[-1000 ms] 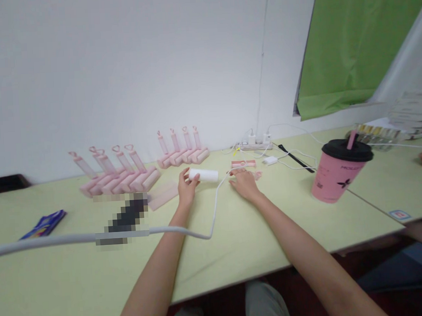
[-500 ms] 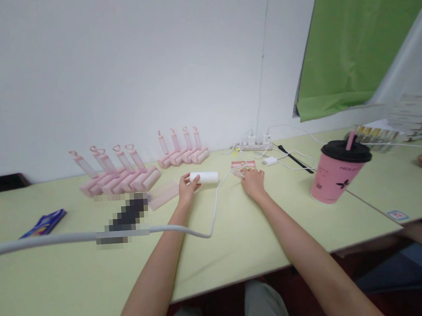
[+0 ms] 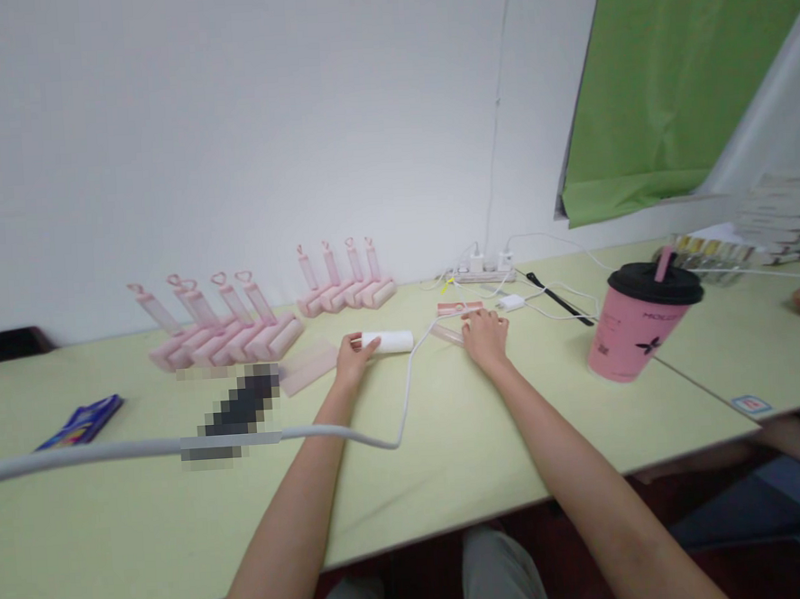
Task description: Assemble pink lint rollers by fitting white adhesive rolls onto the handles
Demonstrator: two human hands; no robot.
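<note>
My left hand [image 3: 353, 358] is closed around one end of a white cylinder [image 3: 393, 341], which lies level just above or on the table. To the right, my right hand [image 3: 487, 337] has its fingers bent and close together at the tabletop. A clear, pinkish tube [image 3: 448, 334] lies against its left side. Just behind the fingertips is a flat pink piece [image 3: 450, 309] with a round hole or mark. What the right fingers hold, if anything, is hidden. A flat pale pink sheet [image 3: 308, 368] lies left of my left hand.
Pink stands with upright tubes and heart tops [image 3: 267, 339] line the wall. A white cable [image 3: 407, 394] crosses the foreground. A power strip [image 3: 483, 276], charger [image 3: 510, 302], black strap [image 3: 558, 299] and pink cup [image 3: 636, 330] are at right. A blue packet [image 3: 86, 421] lies left.
My right hand has shifted slightly right, and more of the clear tube shows beside it. My left hand keeps hold of the white cylinder, almost in place.
</note>
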